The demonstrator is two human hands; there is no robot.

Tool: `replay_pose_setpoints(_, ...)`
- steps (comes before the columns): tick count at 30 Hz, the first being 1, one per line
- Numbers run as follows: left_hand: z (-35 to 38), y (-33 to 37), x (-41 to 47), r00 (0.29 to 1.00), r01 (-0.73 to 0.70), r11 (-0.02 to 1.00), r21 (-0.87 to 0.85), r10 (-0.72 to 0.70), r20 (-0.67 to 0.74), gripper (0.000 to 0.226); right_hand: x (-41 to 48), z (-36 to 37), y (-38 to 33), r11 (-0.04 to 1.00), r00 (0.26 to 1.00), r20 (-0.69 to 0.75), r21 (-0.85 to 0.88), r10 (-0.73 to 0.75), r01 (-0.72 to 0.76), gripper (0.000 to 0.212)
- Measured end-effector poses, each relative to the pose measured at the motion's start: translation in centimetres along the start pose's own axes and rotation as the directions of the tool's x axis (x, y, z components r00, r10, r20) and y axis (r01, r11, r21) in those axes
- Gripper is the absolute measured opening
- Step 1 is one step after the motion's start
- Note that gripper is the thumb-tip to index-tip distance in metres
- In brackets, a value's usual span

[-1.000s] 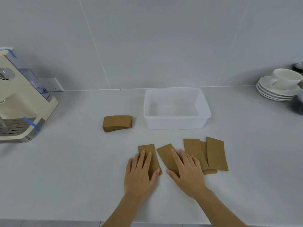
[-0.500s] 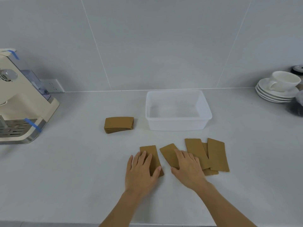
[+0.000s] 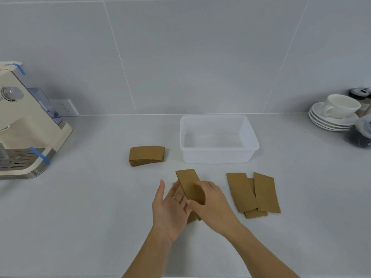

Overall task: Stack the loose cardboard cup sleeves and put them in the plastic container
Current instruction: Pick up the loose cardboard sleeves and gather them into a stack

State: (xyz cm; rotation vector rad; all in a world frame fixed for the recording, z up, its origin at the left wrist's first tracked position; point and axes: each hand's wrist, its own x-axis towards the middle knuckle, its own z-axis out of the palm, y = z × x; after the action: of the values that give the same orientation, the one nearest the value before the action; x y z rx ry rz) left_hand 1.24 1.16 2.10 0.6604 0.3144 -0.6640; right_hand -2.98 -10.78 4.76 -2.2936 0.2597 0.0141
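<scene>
My right hand holds a brown cardboard cup sleeve lifted off the counter, over a second sleeve that my left hand cups, palm turned inward. Most of that second sleeve is hidden by the hands. Three more loose sleeves lie overlapping on the counter to the right. A neat stack of sleeves sits to the left of the empty clear plastic container, which stands behind the hands.
A cream coffee machine with blue tape stands at the far left. White saucers with a cup and a dark bagged item sit at the far right. A wall socket is behind the machine.
Both hands lay flat on two sleeves on the counter. Now the right hand has lifted its sleeve and brought it left over the other one, and the left hand has turned up on its edge.
</scene>
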Motion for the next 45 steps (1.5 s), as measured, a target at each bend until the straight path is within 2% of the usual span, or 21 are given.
replay_pose_setpoints(2,-0.7,-0.1,-0.2,0.996,0.067,0.997,-0.031,-0.065,0.062,0.073,-0.5,1.0,-0.4,0.999,0.999,0.032,0.044,0.014,-0.015,0.056)
replay_pose_setpoints(4,-1.1,-0.1,-0.4,0.991,0.108,0.994,0.009,-0.108,0.076,0.076,-0.9,2.0,-0.9,0.997,0.998,0.063,0.072,0.022,-0.026,0.055)
replay_pose_setpoints(7,-1.5,0.1,-0.6,0.99,0.136,0.99,0.043,-0.137,0.026,0.077,-1.5,3.5,-1.6,0.998,0.997,0.081,0.065,-0.003,-0.002,0.053)
replay_pose_setpoints(11,-2.1,0.6,-0.6,0.995,0.101,0.994,-0.032,-0.102,-0.015,0.076,-1.7,5.0,-2.2,0.998,0.993,0.097,-0.008,-0.068,0.069,0.048)
replay_pose_setpoints(16,-3.1,1.9,-0.5,0.993,0.119,0.99,-0.073,-0.121,-0.013,0.071,-0.4,4.1,-2.6,0.995,0.947,0.308,-0.009,-0.094,0.102,0.052)
replay_pose_setpoints(19,-3.6,2.9,-0.3,0.994,0.103,0.987,-0.123,-0.106,-0.018,0.067,1.1,2.9,-2.9,0.991,0.915,0.397,0.131,-0.07,0.019,0.034)
replay_pose_setpoints(21,-3.9,3.7,-0.1,0.997,0.063,0.987,-0.149,-0.068,-0.03,0.066,2.0,2.4,-2.8,0.991,0.952,0.307,0.118,0.021,-0.06,0.024)
replay_pose_setpoints(23,-4.4,4.3,0.1,0.999,0.022,0.983,-0.181,-0.031,-0.043,0.064,2.9,2.3,-2.3,0.989,0.974,0.174,-0.008,0.148,-0.149,0.034)
replay_pose_setpoints(25,-4.8,5.0,0.4,0.998,-0.008,0.982,-0.19,-0.003,-0.058,0.063,3.2,2.7,-1.5,0.97,0.976,0.067,-0.151,0.205,-0.193,0.045)
replay_pose_setpoints(28,-5.3,5.6,0.6,0.997,-0.04,0.986,-0.162,0.028,-0.072,0.064,3.0,4.2,-0.1,0.918,0.976,-0.004,-0.34,0.217,-0.205,0.06)
replay_pose_setpoints(34,-5.8,6.1,0.4,0.995,-0.069,0.99,-0.123,0.059,-0.08,0.068,2.0,7.3,1.8,0.846,0.983,-0.055,-0.503,0.175,-0.178,0.082)
replay_pose_setpoints(39,-5.8,6.0,0.5,0.995,-0.064,0.988,-0.144,0.052,-0.083,0.069,1.3,8.0,1.8,0.763,0.996,-0.057,-0.64,0.071,-0.09,0.065)
replay_pose_setpoints(45,-5.6,5.6,0.6,0.995,-0.045,0.987,-0.154,0.03,-0.098,0.064,1.7,6.5,1.4,0.792,0.997,0.007,-0.608,0.08,-0.06,0.047)
